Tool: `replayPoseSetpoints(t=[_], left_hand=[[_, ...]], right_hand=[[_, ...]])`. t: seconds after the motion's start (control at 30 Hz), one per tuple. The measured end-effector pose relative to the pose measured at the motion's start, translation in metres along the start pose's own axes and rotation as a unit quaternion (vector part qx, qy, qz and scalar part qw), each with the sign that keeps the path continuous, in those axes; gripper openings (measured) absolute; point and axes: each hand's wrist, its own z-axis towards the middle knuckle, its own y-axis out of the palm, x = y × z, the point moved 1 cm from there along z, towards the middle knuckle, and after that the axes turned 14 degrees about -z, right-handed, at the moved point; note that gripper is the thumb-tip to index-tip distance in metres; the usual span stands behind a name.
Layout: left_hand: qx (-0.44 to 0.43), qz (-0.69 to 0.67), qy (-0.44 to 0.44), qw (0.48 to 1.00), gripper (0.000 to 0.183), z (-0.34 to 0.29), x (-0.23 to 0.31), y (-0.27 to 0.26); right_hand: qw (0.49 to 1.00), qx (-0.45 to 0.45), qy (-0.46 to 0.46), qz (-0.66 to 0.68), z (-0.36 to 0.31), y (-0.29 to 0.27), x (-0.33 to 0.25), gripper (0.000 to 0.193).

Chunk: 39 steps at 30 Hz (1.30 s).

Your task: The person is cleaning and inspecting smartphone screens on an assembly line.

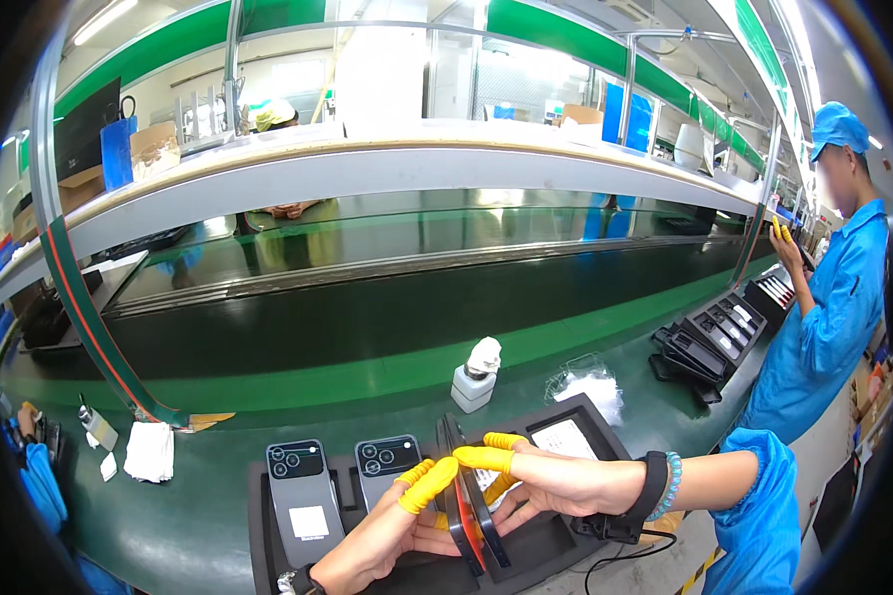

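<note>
Holding two dark slabs (488,534), phone-shaped, nearly edge-on, above the middle of the black foam tray (258,526). Long axis runs away from me, far end tipped slightly left; orange-red strip shows between them. Left hand (392,531) pinches from the left, right hand (556,481) from the right, fingers closed in tight on both. Slab faces turned sideways, so can't read front vs back. Far ends partly behind my fingertips; tray's near edge cut off by the frame, as is most of my left forearm. Yellow finger covers on both hands, some hidden, no firm count. Count: two grey phones (304,486) lying in the tray, camera ends away from me, the right one partly behind my left hand; one white bottle (473,387) on the green surface (218,451) beyond.
</note>
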Motion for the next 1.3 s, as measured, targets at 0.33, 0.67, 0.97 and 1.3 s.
replayPoseSetpoints(t=[0.33,0.67,0.97,1.3], left_hand=[[-0.033,0.007,-0.002,0.999,0.061,-0.005,-0.014,-0.004],[-0.030,0.027,0.015,0.999,0.060,-0.007,-0.012,0.001],[-0.034,0.016,0.005,0.999,0.059,-0.004,-0.016,-0.003],[-0.049,-0.001,0.027,0.998,0.059,-0.007,-0.019,-0.004]], right_hand=[[0.999,0.003,0.034,0.011,-0.001,0.003,-0.002,0.094],[0.999,0.002,0.034,0.014,0.001,0.000,0.000,0.088],[0.999,-0.002,0.038,0.008,0.000,0.000,0.002,0.100],[0.999,-0.015,0.031,0.002,0.003,-0.002,0.005,0.097]])
